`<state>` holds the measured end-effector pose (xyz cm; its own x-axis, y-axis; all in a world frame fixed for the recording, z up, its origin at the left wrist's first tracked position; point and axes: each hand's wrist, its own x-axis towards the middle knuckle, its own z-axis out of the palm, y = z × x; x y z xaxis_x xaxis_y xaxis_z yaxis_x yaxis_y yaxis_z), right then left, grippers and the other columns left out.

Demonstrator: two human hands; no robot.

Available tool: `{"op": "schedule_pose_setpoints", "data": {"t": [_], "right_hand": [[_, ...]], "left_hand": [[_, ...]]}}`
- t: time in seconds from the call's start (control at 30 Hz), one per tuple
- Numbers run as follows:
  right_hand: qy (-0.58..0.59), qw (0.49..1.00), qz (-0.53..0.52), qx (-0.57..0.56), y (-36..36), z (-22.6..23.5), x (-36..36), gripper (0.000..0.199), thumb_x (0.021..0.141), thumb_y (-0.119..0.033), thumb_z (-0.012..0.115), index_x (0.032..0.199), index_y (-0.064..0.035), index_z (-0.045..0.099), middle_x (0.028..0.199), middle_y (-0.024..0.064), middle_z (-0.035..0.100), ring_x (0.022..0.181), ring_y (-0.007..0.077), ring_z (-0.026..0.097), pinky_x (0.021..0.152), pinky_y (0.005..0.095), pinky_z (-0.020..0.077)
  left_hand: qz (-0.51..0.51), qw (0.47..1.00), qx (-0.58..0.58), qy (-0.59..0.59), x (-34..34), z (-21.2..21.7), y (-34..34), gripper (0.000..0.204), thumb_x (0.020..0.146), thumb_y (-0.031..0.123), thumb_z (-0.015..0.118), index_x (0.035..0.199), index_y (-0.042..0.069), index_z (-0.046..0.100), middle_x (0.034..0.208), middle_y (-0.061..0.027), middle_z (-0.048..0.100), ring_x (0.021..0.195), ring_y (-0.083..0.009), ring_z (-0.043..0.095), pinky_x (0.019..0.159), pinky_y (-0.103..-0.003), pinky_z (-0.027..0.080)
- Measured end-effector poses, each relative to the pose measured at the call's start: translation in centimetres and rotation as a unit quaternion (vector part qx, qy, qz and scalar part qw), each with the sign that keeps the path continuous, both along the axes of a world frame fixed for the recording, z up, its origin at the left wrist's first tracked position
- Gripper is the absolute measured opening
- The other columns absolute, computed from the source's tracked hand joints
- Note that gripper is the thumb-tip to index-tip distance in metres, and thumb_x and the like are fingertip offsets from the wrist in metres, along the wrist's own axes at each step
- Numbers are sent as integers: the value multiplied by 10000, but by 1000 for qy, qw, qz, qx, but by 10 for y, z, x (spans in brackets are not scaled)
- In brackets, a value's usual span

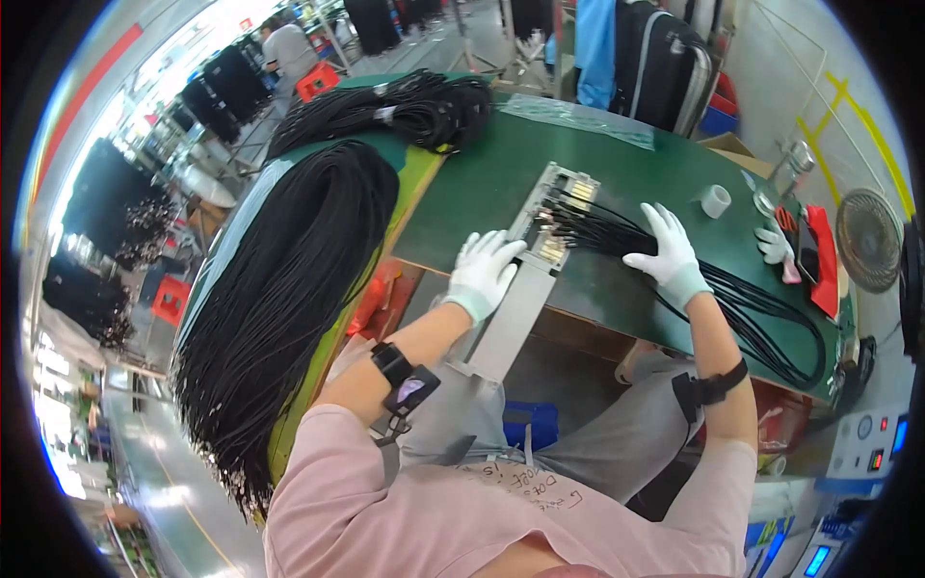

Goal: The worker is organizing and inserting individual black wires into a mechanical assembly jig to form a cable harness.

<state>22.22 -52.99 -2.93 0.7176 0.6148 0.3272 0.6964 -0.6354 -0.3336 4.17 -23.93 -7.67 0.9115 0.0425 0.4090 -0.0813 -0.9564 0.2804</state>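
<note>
A long grey metal fixture (pixel 515 318) lies across the table's near edge, with brass-coloured pieces at its far part. Black cables (pixel 615 234) run from it to the right, and their loop bends round near the table's right side. My left hand (pixel 486 270), in a white glove, rests at the fixture's left side with its fingers stretched out. Over the cables is my right hand (pixel 672 255), also gloved, its thumb and fingers spread apart. No grip on the cables shows in either hand. The fine details at the cable ends are too small to make out.
At left lies a thick bundle of black cables (pixel 313 255); another coiled bundle (pixel 414 111) is behind it. A white roll (pixel 715 200), a loose glove (pixel 773 245) and a round fan (pixel 868 240) are at right. A person (pixel 287 48) sits far back.
</note>
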Motion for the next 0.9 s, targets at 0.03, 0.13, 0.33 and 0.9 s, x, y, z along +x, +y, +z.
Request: {"op": "schedule_pose_setpoints", "data": {"t": [0.03,0.13,0.33,0.9], "right_hand": [[-48,997,-1,-68,15,0,1,932,670,-409,788,1423,-56,366,1390,224,445,1300,395,397,1092,409,326],[-40,996,22,-75,43,-24,14,956,646,-421,789,1424,-73,356,1357,210,476,1259,406,427,1049,413,373],[157,982,43,-95,57,-12,1,639,690,-415,751,1218,-106,566,1144,144,599,1104,365,529,929,427,438],[-60,998,32,-1,75,-27,-9,169,745,-268,721,842,-135,682,848,48,626,856,263,561,752,378,455]], "left_hand": [[15,1000,-7,0,-1,0,-4,421,852,246,592,1261,153,563,1296,-181,526,1262,-325,439,1120,-472,243],[12,999,-33,5,-4,-5,-20,395,848,210,582,1239,154,572,1292,-178,529,1261,-326,438,1118,-467,248],[35,999,-35,-19,-20,6,-18,395,803,156,601,1198,147,603,1256,-189,550,1232,-339,462,1103,-468,284],[-7,978,-206,18,4,23,-10,248,822,218,634,1038,105,683,1156,-162,623,1160,-346,519,1036,-448,348]]}}
